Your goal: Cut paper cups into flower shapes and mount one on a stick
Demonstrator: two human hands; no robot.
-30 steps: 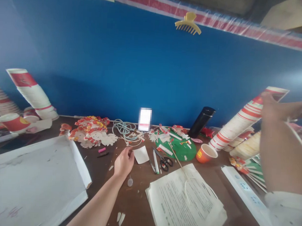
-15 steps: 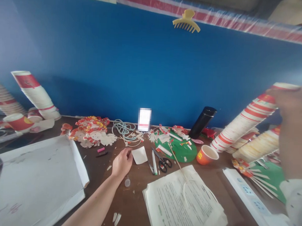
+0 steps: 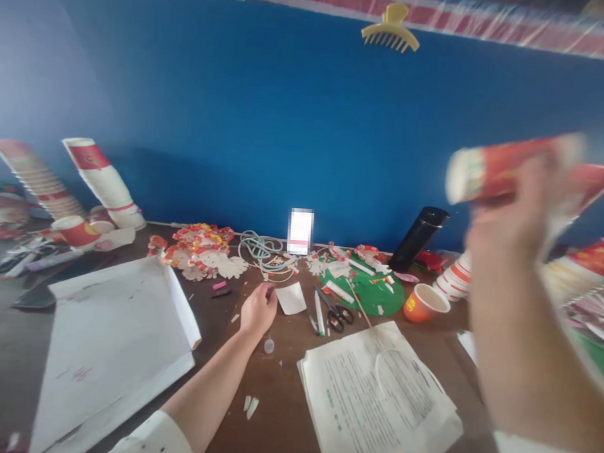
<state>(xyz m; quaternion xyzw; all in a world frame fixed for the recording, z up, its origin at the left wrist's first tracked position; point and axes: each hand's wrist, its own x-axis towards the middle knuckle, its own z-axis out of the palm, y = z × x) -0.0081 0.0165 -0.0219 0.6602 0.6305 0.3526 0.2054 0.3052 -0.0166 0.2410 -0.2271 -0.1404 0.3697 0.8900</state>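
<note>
My right hand (image 3: pixel 512 216) is raised at the right, closed around red and white paper cups (image 3: pixel 502 170) held sideways. Motion smears them, so I cannot tell how many there are. Behind that forearm leans a tall stack of paper cups (image 3: pixel 454 278), partly hidden. On the brown table my left hand (image 3: pixel 258 309) rests with curled fingers, beside the left edge of a small white paper square (image 3: pixel 291 298). Whatever lies inside those fingers is hidden. An orange paper cup (image 3: pixel 426 304) stands upright, left of my right forearm.
Scissors (image 3: pixel 339 317), a marker (image 3: pixel 319 312) and a paper pile (image 3: pixel 374 396) lie in the middle. A black flask (image 3: pixel 417 239) leans by the blue wall. On the left are a white board (image 3: pixel 121 352), paper cutouts (image 3: pixel 201 249) and another cup stack (image 3: pixel 103 184).
My right hand has moved left from the top of the leaning stack, now carrying paper cups sideways. The view has shifted slightly right and down. My left hand keeps its place beside the paper square.
</note>
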